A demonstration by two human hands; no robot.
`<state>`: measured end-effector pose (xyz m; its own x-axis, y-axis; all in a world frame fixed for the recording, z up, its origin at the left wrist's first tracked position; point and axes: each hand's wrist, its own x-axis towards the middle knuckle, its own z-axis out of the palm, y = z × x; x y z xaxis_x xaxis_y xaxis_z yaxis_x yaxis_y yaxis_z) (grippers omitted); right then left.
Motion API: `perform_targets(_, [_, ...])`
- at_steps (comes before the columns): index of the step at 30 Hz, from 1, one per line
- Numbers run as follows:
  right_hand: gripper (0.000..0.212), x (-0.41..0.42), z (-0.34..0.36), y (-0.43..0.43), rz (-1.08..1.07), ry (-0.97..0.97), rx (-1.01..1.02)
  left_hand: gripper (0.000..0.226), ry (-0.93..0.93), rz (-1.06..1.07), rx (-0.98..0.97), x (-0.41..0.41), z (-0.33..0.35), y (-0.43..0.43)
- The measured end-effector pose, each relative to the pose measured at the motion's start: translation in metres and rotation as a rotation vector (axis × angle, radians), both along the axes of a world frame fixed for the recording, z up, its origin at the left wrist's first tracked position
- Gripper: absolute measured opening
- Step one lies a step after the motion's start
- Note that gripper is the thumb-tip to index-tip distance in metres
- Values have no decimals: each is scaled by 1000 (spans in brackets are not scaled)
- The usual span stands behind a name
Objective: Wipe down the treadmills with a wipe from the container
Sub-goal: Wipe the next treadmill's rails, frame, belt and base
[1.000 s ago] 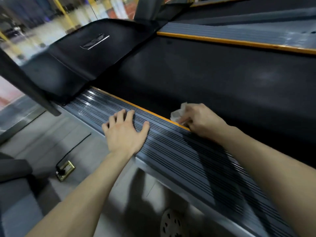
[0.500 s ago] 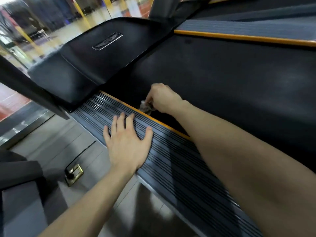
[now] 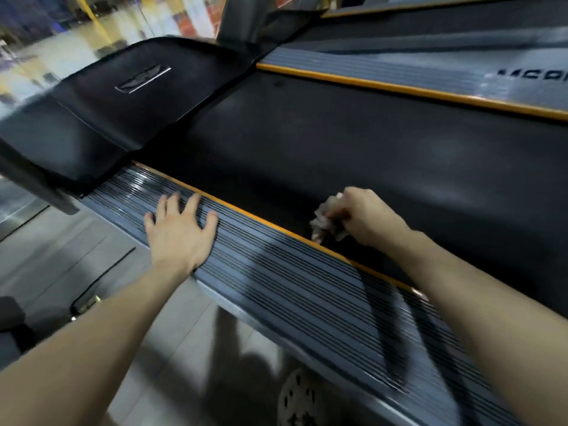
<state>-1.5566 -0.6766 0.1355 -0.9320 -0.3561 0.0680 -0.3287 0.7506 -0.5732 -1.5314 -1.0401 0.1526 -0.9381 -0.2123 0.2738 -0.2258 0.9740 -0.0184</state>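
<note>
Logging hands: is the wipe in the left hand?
No, the left hand lies flat on the side rail; the right hand grips the wipe.
</note>
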Motion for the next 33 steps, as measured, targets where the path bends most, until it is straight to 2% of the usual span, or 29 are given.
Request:
perform_targets(2, [40, 52, 1, 60, -111, -8, -9, 65, 0, -77, -79, 4, 3, 9])
perform_targets(4, [36, 101, 2, 111, -266, 34, -28, 66, -12, -180, -87, 13, 1, 28])
perform_targets(7, [32, 154, -19, 170, -637, 95, 72, 71, -75, -384, -24, 41, -9, 97])
perform_targets(10, [26, 169, -34, 180, -871, 16, 161, 70, -92, -620, 9, 79, -26, 178])
perform_targets(12, [31, 161, -38, 173, -948, -7, 123, 71, -117, -656, 6, 97, -34, 207])
perform_targets(14, [33, 148, -36, 159, -974, -5, 23, 73, -121, -609, 1, 100, -39, 213])
perform_targets(17, [20, 115, -34, 117, -813, 95, -36, 71, -112, -610, -11, 100, -40, 208])
perform_targets(20, [11, 59, -28, 56, -634, 133, 23, 71, -105, -615, -7, 98, -40, 211])
perform_targets(23, [14, 34, -11, 26, -562, 29, 106, 69, -86, -615, -10, 96, -41, 208])
perform_targets(27, [19, 86, -15, 87, -608, 108, 118, 66, -82, -631, 14, 92, -40, 207])
perform_targets(29, [18, 128, -19, 140, -732, 95, 71, 66, -77, -636, 18, 93, -41, 207])
perform_targets(33, [14, 220, -36, 260, -1046, -30, 146, 69, -49, -650, 11, 93, -43, 208])
